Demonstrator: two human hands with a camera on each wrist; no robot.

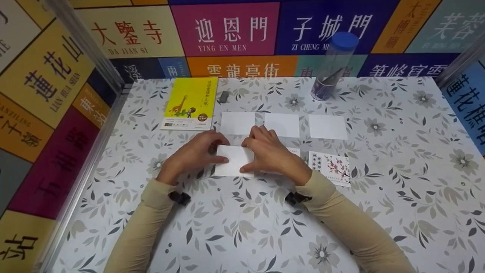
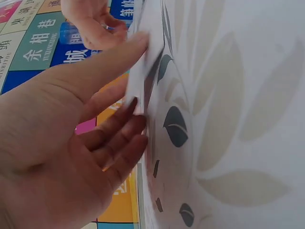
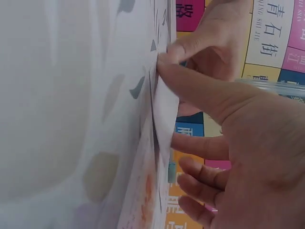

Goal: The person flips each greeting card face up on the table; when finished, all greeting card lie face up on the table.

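A white blank card (image 1: pixel 234 162) lies between both hands at the middle of the table in the head view. My left hand (image 1: pixel 192 153) holds its left side, thumb on top and fingers at the far edge. On the right side my right hand (image 1: pixel 269 152) pinches the same card (image 3: pixel 166 112) between thumb and index finger; the right wrist view shows it slightly raised from the table. Another card (image 1: pixel 294 151) is mostly hidden under the right hand. To the right lies a card with printed pink blossoms and Chinese characters (image 1: pixel 333 169).
Behind the hands, three white cards (image 1: pixel 281 125) form a row. A yellow book (image 1: pixel 191 100) and a small grey block (image 1: pixel 224 96) lie at the back left. A clear cylinder with a blue lid (image 1: pixel 333 68) stands at the back right. Printed panels (image 1: pixel 231 30) border the flowered tabletop (image 1: pixel 242 235).
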